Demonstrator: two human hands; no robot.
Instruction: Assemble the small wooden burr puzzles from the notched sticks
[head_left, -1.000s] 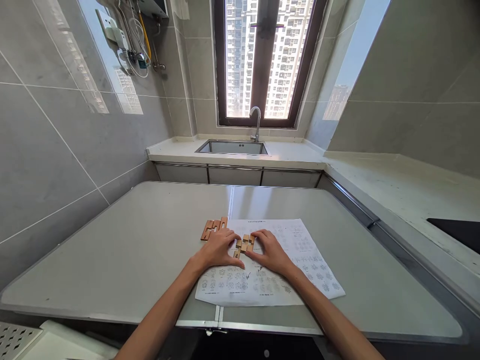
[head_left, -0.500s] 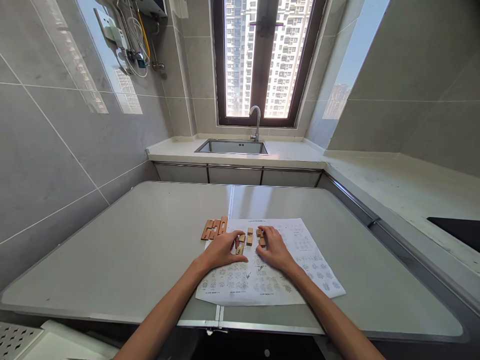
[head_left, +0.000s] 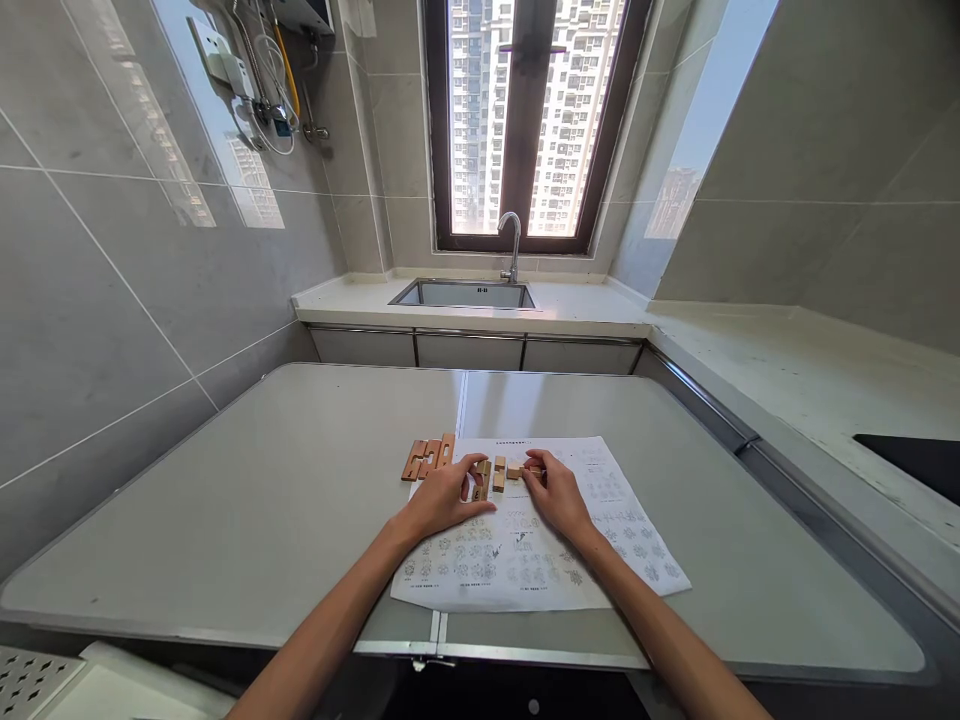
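My left hand (head_left: 442, 497) curls around a notched wooden puzzle piece (head_left: 481, 482) at the left of a printed sheet (head_left: 555, 590), thumb and fingers closed on it. Just right of that piece, a second notched wooden block (head_left: 499, 474) stands on the paper, apart from both hands. A third wooden piece (head_left: 514, 473) lies sideways in my right hand (head_left: 559, 498), whose fingers cover its right end. Left of my left hand, several reddish-brown flat wooden pieces with cut-outs (head_left: 428, 459) rest side by side, partly at the sheet's edge.
The sheet lies on a pale folding table (head_left: 225, 520) with a seam down its middle. Beyond the table is a counter with a sink (head_left: 472, 293) and a faucet (head_left: 514, 245) under a window. Another counter (head_left: 810, 370) runs along the right.
The piece in my right hand has turned from lengthwise to sideways, and that hand has shifted slightly right. My left hand has tilted its piece more upright.
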